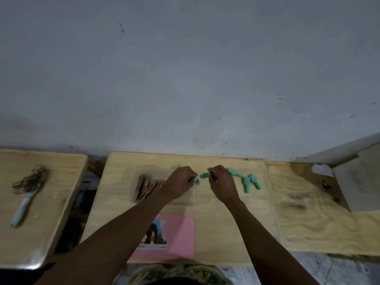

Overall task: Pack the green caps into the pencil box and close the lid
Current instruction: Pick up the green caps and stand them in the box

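A clear pencil box (190, 199) lies open on the middle wooden table, with several coloured pencils (147, 188) at its left end. My left hand (178, 183) hovers over the box's right part and pinches a green cap (197, 180). My right hand (222, 182) is just right of the box and pinches another green cap (204, 175). Several more green caps (247, 182) lie loose on the table to the right of my right hand. The pink lid (176, 233) with a picture on it lies flat near the table's front edge, partly under my left forearm.
A second table on the left carries a bundle of rubber bands (30, 178) and a light blue tool (22, 208). On the right, a plywood board (320, 212) adjoins the middle table, with a grey slab (362, 182) leaning at its far end. A grey wall rises behind.
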